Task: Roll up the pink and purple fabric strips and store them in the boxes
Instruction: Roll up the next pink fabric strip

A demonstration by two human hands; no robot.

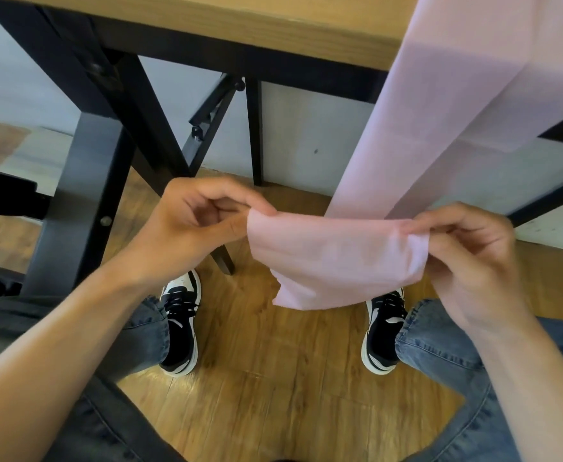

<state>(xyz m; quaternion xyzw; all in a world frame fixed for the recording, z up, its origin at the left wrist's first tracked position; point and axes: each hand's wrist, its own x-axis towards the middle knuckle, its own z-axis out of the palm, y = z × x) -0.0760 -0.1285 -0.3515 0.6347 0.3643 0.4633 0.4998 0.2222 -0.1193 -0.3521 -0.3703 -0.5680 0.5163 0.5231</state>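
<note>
Person seated below counter [240, 25] edge, knees apart, open wooden floor [273, 378] between shoes [180, 325]. Pink strip [456, 111] hangs from counter top down over its front edge to hands, low end stretched across gap. Left hand [190, 225] grip pinches strip's left corner; right hand [470, 255] grip pinches right corner, fingers curled round folded edge. Strip's upper end cut off by frame. Black counter legs [83, 181] crowd left side. Boxes, purple strip out of sight.

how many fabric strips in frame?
1: a pink strip hangs off the table edge at right, its end pinched between left hand and right hand. Tabletop mostly hidden; more possible.
</note>
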